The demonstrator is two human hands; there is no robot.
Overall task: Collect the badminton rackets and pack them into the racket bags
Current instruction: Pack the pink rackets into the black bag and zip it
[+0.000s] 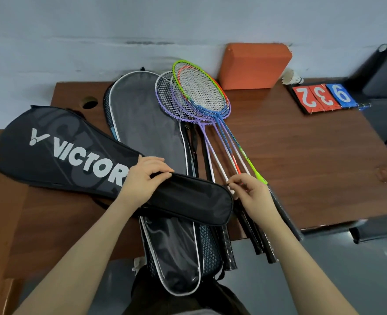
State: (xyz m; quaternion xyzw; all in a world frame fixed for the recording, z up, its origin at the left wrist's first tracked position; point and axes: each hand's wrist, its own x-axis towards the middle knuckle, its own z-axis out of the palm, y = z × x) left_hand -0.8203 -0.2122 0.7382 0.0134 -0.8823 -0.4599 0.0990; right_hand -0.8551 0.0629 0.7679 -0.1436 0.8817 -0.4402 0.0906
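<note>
A black Victor racket bag [58, 153] lies slanted across the brown table, its narrow end pointing right. My left hand [143, 178] grips the upper edge of that narrow end. Under it lies a grey bag with white piping [147, 123], running from the wall to the table's front edge. Several rackets [199, 94] with purple, green, orange and blue frames are stacked beside the grey bag, heads toward the wall, black handles overhanging the front edge. My right hand [254, 194] pinches something small at the tip of the black bag's narrow end, over the racket shafts.
An orange foam block [254, 64] leans on the wall behind the racket heads. A flip scoreboard [324, 97] showing 2, 3, 9 lies at the back right, with a shuttlecock [291, 79] behind it. The table [313, 167] has a cable hole [89, 103] at the back left.
</note>
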